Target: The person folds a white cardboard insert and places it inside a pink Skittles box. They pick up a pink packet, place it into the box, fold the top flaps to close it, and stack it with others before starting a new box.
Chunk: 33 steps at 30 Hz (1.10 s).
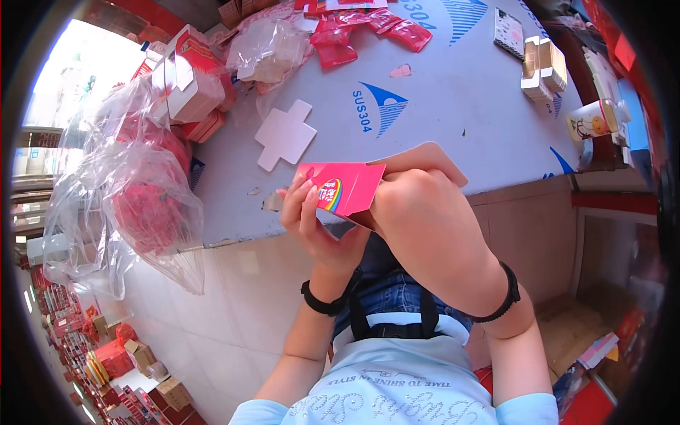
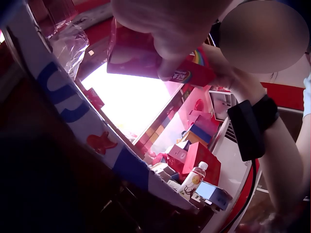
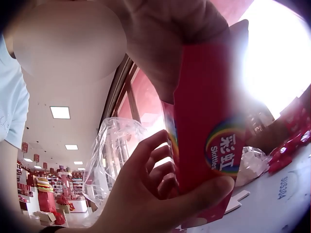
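A red Skittles box (image 1: 347, 185) with a rainbow print is held over the table's near edge. My left hand (image 1: 312, 223) grips its left end, thumb and fingers on opposite sides; in the right wrist view the left thumb lies across the printed face of the box (image 3: 204, 126). At the box's open right end is my right hand (image 1: 418, 205), knuckles up. Its fingertips are hidden, and I cannot tell whether they pinch the cardboard. A pale cardboard flap (image 1: 435, 157) sticks out beyond the right hand. A white cross-shaped card (image 1: 286, 136) lies on the table past the left hand.
On the table (image 1: 439, 113), red packets (image 1: 336, 42) lie at the back beside clear plastic wrap (image 1: 265, 49). Boxes (image 1: 188, 81) and a bulging plastic bag (image 1: 152, 191) crowd the left edge. A phone (image 1: 508, 33), small cartons (image 1: 544, 67) and a printed bottle (image 1: 591, 120) stand right.
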Available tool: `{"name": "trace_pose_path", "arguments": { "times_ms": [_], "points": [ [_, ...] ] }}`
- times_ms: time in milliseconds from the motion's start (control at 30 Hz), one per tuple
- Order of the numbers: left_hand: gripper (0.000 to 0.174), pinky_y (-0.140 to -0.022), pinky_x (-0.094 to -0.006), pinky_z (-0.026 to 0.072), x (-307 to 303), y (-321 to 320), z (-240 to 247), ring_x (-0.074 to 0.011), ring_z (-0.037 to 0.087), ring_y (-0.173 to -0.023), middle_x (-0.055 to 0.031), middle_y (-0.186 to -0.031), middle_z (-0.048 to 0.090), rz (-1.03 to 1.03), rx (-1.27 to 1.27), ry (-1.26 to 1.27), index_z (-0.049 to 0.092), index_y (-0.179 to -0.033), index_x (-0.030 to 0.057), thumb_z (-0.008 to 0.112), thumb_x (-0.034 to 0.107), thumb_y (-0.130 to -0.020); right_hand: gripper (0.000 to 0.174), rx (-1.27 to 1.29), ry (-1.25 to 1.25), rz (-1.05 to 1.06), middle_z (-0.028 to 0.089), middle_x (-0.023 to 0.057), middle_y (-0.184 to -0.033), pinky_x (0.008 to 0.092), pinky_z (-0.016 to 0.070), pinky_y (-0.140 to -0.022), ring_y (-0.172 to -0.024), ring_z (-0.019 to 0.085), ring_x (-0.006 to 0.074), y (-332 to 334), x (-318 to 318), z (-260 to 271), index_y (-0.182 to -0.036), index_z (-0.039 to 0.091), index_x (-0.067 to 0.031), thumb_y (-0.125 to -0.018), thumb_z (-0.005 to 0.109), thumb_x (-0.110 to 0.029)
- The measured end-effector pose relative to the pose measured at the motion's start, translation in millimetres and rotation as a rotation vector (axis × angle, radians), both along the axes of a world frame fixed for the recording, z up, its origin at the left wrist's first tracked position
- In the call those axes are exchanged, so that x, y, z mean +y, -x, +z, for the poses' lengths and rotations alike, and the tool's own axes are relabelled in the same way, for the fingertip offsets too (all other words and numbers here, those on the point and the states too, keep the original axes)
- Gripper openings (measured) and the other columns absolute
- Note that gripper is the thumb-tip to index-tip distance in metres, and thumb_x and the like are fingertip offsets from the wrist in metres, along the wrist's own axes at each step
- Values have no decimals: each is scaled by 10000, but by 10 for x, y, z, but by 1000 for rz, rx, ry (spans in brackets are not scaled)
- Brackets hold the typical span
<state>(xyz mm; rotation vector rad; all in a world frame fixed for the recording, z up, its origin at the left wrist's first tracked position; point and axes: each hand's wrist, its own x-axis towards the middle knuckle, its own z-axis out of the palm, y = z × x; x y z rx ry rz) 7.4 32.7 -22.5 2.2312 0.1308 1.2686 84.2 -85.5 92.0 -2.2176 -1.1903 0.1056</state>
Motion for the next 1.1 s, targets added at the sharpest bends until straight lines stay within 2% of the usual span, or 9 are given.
{"name": "trace_pose_path", "arguments": {
  "times_ms": [200,300,567,700,767,900,967,1033,1100],
  "points": [
    [797,-1074,-491,206,-41,8,23,-327,425,-1187,-117,-1213,394,96,13,-80,361,-1272,88,808,129,-613,66,10,-22,-29,615,130,-683,326,502,-564,-618,616,276,-68,30,-140,-734,622,-5,-675,645,-25],
    [793,-1074,-491,211,-19,28,2,-319,421,-1185,-115,-1211,394,102,18,-99,364,-1265,92,815,142,-614,62,97,-185,13,620,144,-708,339,500,-584,-641,615,291,-50,2,-181,-761,628,3,-709,639,-29],
    [758,-1078,-478,217,-19,27,-7,-305,419,-1201,-100,-1214,384,49,-14,-3,345,-1241,106,813,169,-647,228,251,20,168,623,174,-872,361,492,-657,-759,611,324,82,-165,20,-992,576,12,-767,607,-6],
    [735,-1076,-475,225,-33,0,-54,-303,432,-1202,-94,-1212,383,18,-41,98,335,-1232,107,804,217,-677,301,189,-119,100,611,170,-863,361,488,-649,-738,612,316,154,-183,134,-1056,526,6,-760,572,28],
    [728,-1074,-476,229,-41,-20,-63,-302,435,-1202,-93,-1211,384,4,-69,114,334,-1229,105,800,237,-686,373,274,56,144,590,159,-820,362,486,-646,-718,609,309,175,-198,193,-1092,465,31,-728,540,63],
    [684,-1064,-479,250,-82,-18,-115,-303,450,-1189,-97,-1206,387,-1,-86,203,341,-1222,93,775,252,-718,389,220,121,170,568,160,-803,366,484,-636,-691,601,308,216,-162,218,-1076,431,57,-700,532,67],
    [666,-1061,-480,256,-125,-5,-146,-304,454,-1185,-100,-1203,389,-4,-87,246,343,-1220,89,765,247,-729,289,239,85,181,566,168,-825,376,481,-672,-754,593,330,214,-156,223,-1006,440,59,-728,518,57],
    [630,-1062,-478,262,-194,-19,-124,-306,464,-1171,-107,-1190,404,-93,-149,531,365,-1216,74,749,239,-744,252,172,22,200,567,174,-834,381,477,-697,-796,584,337,193,-146,194,-987,438,49,-743,503,54],
    [617,-1065,-478,259,-67,-12,-121,-303,465,-1168,-111,-1188,411,-100,-82,371,376,-1216,65,745,222,-746,215,107,-40,216,568,179,-842,385,473,-721,-838,576,343,196,-152,136,-967,436,40,-759,488,50]
  ]
}}
